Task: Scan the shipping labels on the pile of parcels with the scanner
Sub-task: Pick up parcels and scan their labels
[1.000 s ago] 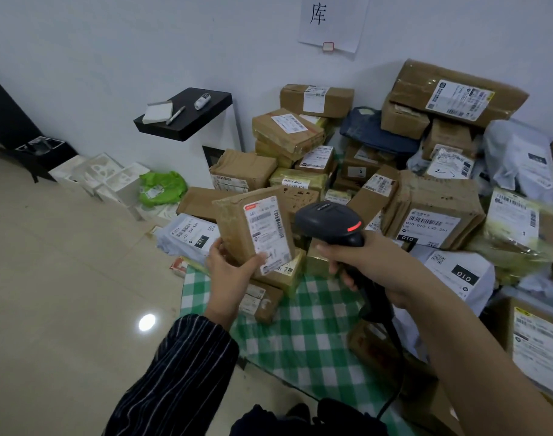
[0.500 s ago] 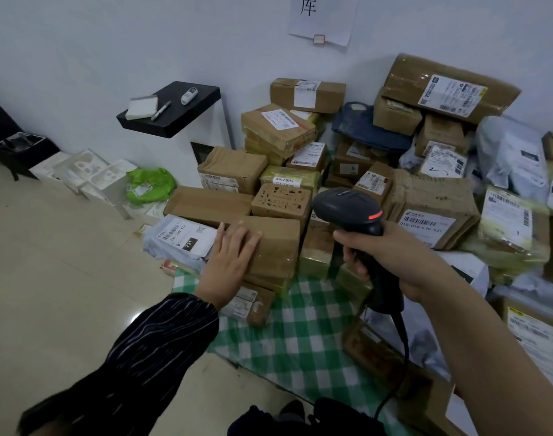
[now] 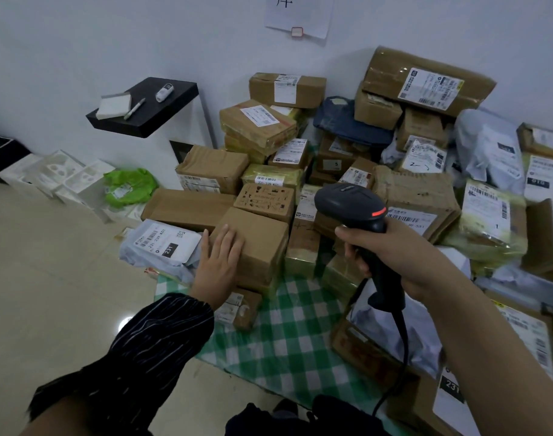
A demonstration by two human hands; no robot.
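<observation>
A black handheld scanner with a red light on its side is gripped by my right hand at centre right, its cable hanging down. My left hand lies flat, fingers straight, on the left end of a plain brown box that rests label-down at the front of the parcel pile. Behind and to the right lie several taped brown boxes and bags with white barcode labels, among them a grey mailer just left of my left hand and a large labelled box on top at the back.
The pile sits on a green-checked cloth against a white wall. A black shelf with a notepad and pen juts out at the left. White foam trays and a green bag lie beside it. Beige tiled floor spreads to the left.
One second ago my left hand held the brown box upright with its label facing the scanner. It has since laid the box flat on the pile, and the hand now rests on it.
</observation>
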